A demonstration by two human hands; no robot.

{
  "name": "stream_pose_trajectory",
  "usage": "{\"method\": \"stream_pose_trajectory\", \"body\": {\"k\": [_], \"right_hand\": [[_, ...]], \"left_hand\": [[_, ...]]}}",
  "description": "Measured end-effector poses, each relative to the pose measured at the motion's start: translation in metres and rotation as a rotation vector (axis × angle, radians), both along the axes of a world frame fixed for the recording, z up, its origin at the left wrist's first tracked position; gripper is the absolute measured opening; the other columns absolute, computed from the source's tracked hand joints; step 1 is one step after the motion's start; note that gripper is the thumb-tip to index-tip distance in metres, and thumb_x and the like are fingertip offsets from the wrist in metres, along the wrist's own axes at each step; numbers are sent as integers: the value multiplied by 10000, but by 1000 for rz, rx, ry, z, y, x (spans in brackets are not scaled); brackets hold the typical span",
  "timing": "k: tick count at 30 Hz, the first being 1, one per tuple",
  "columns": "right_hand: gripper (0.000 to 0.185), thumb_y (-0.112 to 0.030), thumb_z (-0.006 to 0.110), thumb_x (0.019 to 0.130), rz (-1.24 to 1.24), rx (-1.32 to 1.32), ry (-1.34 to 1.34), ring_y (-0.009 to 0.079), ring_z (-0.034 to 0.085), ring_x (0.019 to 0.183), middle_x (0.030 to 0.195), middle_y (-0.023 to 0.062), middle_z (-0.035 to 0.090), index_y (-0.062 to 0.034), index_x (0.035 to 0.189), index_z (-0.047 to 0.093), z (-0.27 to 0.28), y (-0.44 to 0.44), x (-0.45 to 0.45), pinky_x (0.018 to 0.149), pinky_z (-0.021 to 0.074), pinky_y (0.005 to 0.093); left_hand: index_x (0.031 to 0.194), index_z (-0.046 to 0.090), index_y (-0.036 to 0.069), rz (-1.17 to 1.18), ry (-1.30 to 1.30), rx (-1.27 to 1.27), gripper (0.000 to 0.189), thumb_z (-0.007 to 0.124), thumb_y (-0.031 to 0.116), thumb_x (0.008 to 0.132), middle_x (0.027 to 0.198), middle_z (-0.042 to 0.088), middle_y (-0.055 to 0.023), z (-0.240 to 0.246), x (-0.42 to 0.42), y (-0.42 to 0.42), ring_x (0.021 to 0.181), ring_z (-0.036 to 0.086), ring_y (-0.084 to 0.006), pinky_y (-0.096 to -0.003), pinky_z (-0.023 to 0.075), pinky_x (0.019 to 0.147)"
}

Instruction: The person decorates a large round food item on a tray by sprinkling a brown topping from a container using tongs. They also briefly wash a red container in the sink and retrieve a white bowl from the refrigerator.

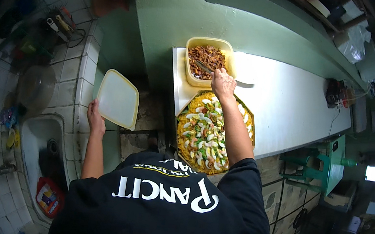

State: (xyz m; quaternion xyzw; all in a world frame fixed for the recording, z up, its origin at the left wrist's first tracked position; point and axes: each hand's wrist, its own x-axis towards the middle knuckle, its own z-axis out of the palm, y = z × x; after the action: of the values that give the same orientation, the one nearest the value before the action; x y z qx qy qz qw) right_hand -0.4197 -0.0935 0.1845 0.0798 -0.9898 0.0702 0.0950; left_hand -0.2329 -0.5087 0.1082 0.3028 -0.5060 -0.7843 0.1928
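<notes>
My left hand (97, 118) grips a translucent plastic lid (119, 98) with a yellowish rim by its lower left corner, out over the floor. On the table, my right hand (224, 82) holds a metal utensil (203, 67), possibly tongs, whose end reaches into a square yellow plastic container (197, 82). Chopped brown food (210, 54), perhaps fried meat bits, fills the container partway. Just in front stands an octagonal tray (254, 130) of yellow noodles (187, 117) topped with egg slices (205, 118), shrimp and chopped greens. My right forearm hides part of the tray.
The white table (294, 99) runs along a green wall (174, 4). A round white object (247, 77) sits beside the container. At left are a tiled counter (69, 89) and a sink (36, 131). A green plastic chair (320, 168) stands at right.
</notes>
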Motion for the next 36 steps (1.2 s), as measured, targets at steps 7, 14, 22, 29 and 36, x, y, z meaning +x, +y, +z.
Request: {"method": "stream_pose_trajectory", "body": {"k": [7, 14, 22, 29, 36], "right_hand": [[242, -298, 523, 914, -112, -103, -80, 329, 641, 847, 929, 102, 635, -89, 890, 642, 24, 4, -6, 747, 498, 469], [210, -287, 517, 915, -125, -114, -63, 329, 637, 845, 960, 93, 617, -107, 911, 624, 21, 16, 5, 740, 495, 465], [145, -83, 497, 808, 91, 133, 83, 309, 661, 730, 949, 131, 607, -43, 895, 607, 1, -2, -18, 627, 522, 430], [184, -225, 535, 890, -21, 74, 19, 317, 650, 827, 977, 114, 617, -84, 905, 653, 15, 2, -28, 679, 523, 443], [138, -121, 530, 833, -16, 140, -35, 325, 651, 829, 974, 127, 605, -56, 898, 633, 21, 7, -14, 688, 524, 458]], "left_hand": [[1063, 530, 76, 53, -30, -33, 267, 546, 317, 948, 1075, 567, -47, -11, 11, -15, 1017, 546, -178, -334, 454, 867], [1068, 530, 73, 35, -47, 2, 269, 544, 314, 950, 1077, 566, -49, -7, 2, -8, 1017, 546, -184, -335, 452, 871], [1073, 532, 69, 23, -59, -4, 280, 550, 318, 946, 1084, 563, -52, -10, 2, -1, 1024, 540, -180, -332, 446, 886], [1087, 534, 70, 94, -58, 2, 299, 562, 328, 939, 1099, 566, -56, -15, 24, -16, 1038, 540, -180, -337, 450, 883], [1130, 528, 68, 139, -93, -20, 344, 580, 340, 925, 1140, 554, -66, -14, 28, -22, 1069, 533, -196, -353, 446, 900]]}}
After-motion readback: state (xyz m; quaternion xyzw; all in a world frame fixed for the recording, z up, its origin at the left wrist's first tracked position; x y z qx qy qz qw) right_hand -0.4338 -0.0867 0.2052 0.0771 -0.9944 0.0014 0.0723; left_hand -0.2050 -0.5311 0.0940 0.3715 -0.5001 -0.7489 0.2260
